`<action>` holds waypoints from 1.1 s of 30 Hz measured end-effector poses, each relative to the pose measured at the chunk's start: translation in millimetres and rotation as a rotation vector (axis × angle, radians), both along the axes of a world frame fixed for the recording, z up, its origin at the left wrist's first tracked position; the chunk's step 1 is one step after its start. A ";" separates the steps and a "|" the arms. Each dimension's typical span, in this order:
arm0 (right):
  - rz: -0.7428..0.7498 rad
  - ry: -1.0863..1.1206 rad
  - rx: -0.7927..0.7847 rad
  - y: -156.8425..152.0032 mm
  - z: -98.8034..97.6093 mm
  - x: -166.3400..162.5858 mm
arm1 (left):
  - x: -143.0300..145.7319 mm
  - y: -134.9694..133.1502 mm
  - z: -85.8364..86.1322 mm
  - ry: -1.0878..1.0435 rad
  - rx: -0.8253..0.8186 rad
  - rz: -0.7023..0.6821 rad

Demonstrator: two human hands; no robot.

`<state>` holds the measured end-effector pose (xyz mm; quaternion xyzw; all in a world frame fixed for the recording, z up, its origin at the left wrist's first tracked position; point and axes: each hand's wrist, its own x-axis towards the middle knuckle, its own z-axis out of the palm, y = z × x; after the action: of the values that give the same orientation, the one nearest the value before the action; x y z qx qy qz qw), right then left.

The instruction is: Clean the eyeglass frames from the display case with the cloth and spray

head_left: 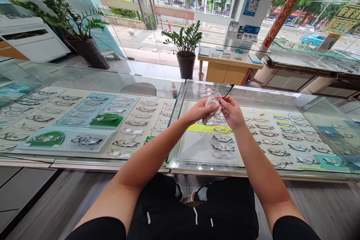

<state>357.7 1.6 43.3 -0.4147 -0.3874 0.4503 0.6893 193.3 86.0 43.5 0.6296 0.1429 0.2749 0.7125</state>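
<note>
Eyeglasses (226,95) held over the counter (90,165), between left hand (201,109) and right hand (233,111)
A cloth (210,102) is pinched by the left fingers; the eyeglasses are gripped by the right; the dark temple (231,87) is slanted forward and rightward, nearer the right hand.

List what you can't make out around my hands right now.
All in the head view:
1. Lenses of the held glasses: mostly covered by the cloth and left hand.
2. The right hand's exact grip: too small to tell.
3. Lettering on the small bottle: too small to read.
4. Whatever lies behind the left forearm: hidden by it.
</note>
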 end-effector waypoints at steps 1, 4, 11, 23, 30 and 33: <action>-0.001 -0.006 0.003 0.1 -0.2 0.0 | 0.0 0.5 -0.8 0.007 0.003 -0.002; -0.003 -0.019 0.013 0.0 0.2 -0.5 | 0.8 3.7 -5.5 0.020 0.018 -0.012; 0.008 0.003 0.021 -1.3 2.1 -2.6 | 1.9 6.9 -9.0 0.003 0.048 -0.017; 0.005 0.010 0.019 -0.4 0.8 -1.8 | 1.9 4.1 -4.3 -0.035 0.050 0.007; 0.009 0.028 0.032 0.7 -2.5 -1.1 | 3.2 9.8 -7.6 -0.008 0.104 0.031; 0.014 0.027 0.038 0.2 -1.8 -0.5 | -0.7 8.3 -4.9 -0.008 0.113 -0.014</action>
<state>357.1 1.8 41.5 -0.3926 -0.3896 0.4530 0.6992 192.6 94.3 38.6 0.6687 0.1200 0.2802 0.6781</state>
